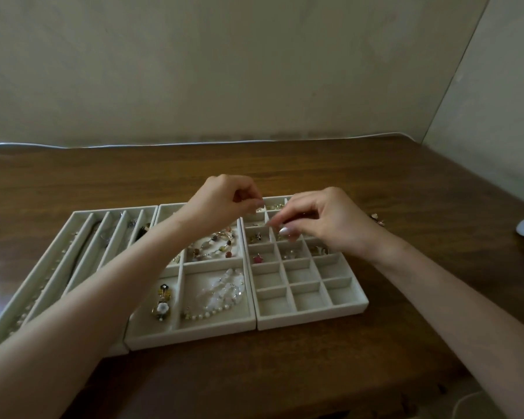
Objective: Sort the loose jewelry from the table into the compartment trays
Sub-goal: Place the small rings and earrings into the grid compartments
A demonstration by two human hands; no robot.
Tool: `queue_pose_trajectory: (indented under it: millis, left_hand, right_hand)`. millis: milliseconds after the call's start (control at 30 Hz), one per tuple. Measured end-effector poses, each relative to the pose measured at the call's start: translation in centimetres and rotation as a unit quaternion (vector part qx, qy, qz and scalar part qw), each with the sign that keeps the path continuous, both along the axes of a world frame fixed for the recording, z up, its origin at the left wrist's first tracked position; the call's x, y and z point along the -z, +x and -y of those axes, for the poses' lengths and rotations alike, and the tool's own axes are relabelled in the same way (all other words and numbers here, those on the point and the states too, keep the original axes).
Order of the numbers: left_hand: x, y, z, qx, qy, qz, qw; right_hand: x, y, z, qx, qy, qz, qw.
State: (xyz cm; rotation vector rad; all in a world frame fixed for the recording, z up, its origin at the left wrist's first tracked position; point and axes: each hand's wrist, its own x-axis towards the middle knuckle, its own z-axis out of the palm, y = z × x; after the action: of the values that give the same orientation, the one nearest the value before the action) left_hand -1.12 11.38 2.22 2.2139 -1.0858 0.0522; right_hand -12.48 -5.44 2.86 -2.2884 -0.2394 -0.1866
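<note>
Right hand [324,225] hung over the far rows of the grid tray [312,320], thumb & forefinger drawn narrow into a pinch; whether anything sat between them was too small to tell. Left hand [224,204] was pinched likewise just beside it, over the tray's far-left corner. Loose jewelry [377,219] lay on the table [285,373] to the right, past the right wrist, so the right hand was nearer; left would've had to cross. Tray's near rows looked empty, w/ a pink star charm [258,259] mid-left. Nothing seemed to block the reach.
</note>
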Motion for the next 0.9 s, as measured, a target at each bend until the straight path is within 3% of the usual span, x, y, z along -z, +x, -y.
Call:
queue_pose_trajectory:
  millis: [100,300,667,900]
  left_hand:
    - [1.1,0.4,-0.2,-0.021,-0.030,-0.010,0.999]
    - [1.6,1.0,-0.8,-0.060,-0.100,-0.032,0.993]
    - [1.9,0.7,-0.8,-0.047,-0.099,0.017,0.994]
    - [1.9,0.7,-0.8,-0.046,-0.097,0.027,0.994]
  right_hand:
    - [0.6,0.6,-1.3,-0.021,-0.050,0.009,0.998]
    - [1.1,1.3,-1.3,0.003,-0.024,-0.020,1.000]
    - [0.5,1.4,-2.1,-0.018,-0.074,-0.012,0.997]
    - [0.8,1.4,-2.8,-0.031,-0.162,-0.007,0.986]
